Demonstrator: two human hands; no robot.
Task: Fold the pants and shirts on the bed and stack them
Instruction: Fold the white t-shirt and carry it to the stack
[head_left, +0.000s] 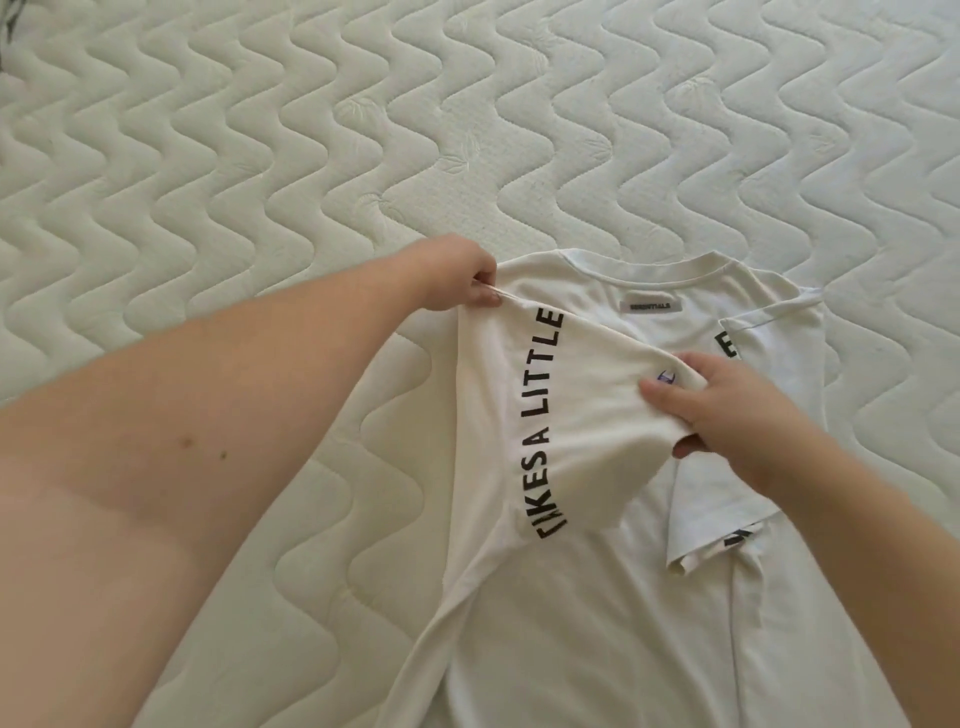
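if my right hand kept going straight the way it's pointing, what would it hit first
The right hand, gripping a fold of the white T-shirt, points up-left. Probably more shirt first, around the black lettering, though depth is unclear.

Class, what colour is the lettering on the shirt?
Black lettering on a white shirt; head view.

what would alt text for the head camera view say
Two hands fold a white T-shirt with black lettering on a quilted mattress: the left hand pinches the shoulder edge, while the right hand grips the left sleeve, drawn across the shirt. The other sleeve already lies folded inward.
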